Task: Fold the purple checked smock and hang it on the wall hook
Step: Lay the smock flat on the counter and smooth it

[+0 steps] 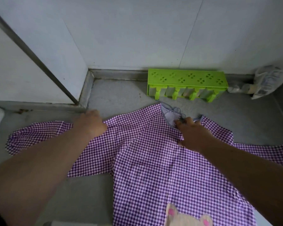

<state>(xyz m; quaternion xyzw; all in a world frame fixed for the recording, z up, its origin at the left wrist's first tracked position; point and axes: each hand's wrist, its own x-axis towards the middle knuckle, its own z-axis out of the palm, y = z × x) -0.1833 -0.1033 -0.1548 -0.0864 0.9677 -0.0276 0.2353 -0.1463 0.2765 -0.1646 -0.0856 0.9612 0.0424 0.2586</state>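
On the grey tabletop (124,93), limp purple checked smock (147,160): left hand (92,123) presses shoulder flat-fingered, right hand (192,133) pinches neckline; likely best lifted there.

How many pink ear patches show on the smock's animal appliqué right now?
2: one on the left ear and one on the right ear of the beige animal appliqué; its lower part is cut off.
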